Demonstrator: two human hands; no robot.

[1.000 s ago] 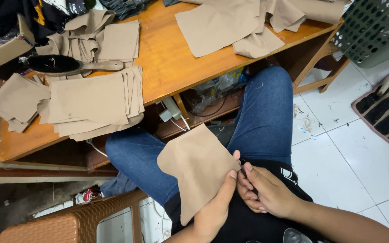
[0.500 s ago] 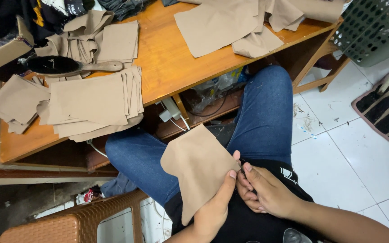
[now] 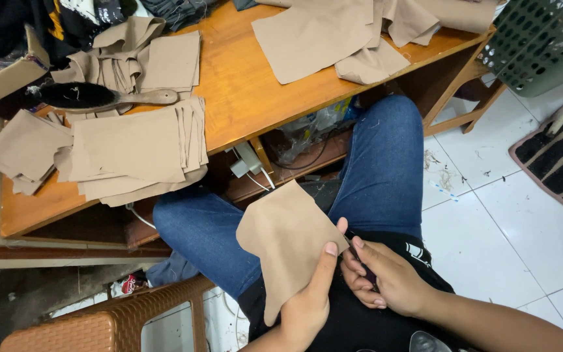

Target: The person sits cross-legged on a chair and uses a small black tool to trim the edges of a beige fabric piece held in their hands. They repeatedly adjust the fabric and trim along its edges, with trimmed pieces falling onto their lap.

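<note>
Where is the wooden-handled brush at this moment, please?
In the head view, the brush lies upper left on the wooden table, just above the stack of tan fabric pieces.

The piece of tan cloth [image 3: 288, 244] is flat and smooth, roughly four-sided with a longer lower corner. It stands tilted over the lap in blue jeans, held at its right edge by the left hand [image 3: 307, 300], and the right hand [image 3: 382, 277] touches the same edge.
</note>
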